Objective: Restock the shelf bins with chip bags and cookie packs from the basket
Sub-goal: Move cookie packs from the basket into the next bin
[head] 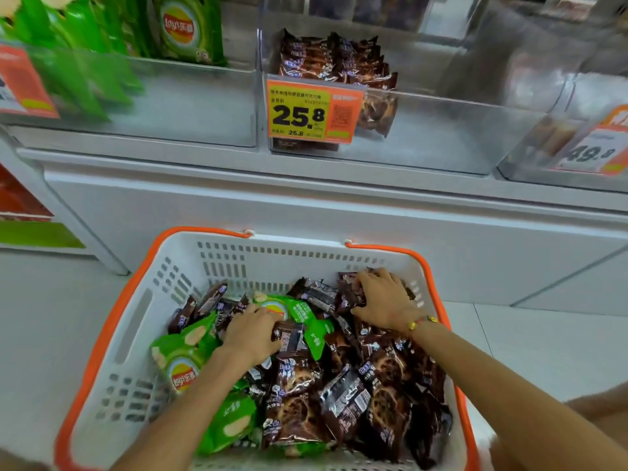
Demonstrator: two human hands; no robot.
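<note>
A white basket (217, 263) with orange rim sits on the floor below me, full of brown cookie packs (343, 402) and green chip bags (183, 351). My left hand (253, 333) reaches into the middle of the pile and grips a brown cookie pack (289, 336). My right hand (384, 300) is at the basket's far right, fingers curled over several brown cookie packs (350, 294). Above, a clear shelf bin (424, 137) holds a small stack of brown cookie packs (336, 59). The clear bin (190, 107) to its left holds green chip bags (190, 28).
An orange price tag reading 25.8 (312, 112) hangs on the cookie bin's front. Another clear bin with a 49.8 tag (591, 154) stands at the right. A white shelf base (306, 205) runs behind the basket. Pale floor tiles (543, 341) lie to the right.
</note>
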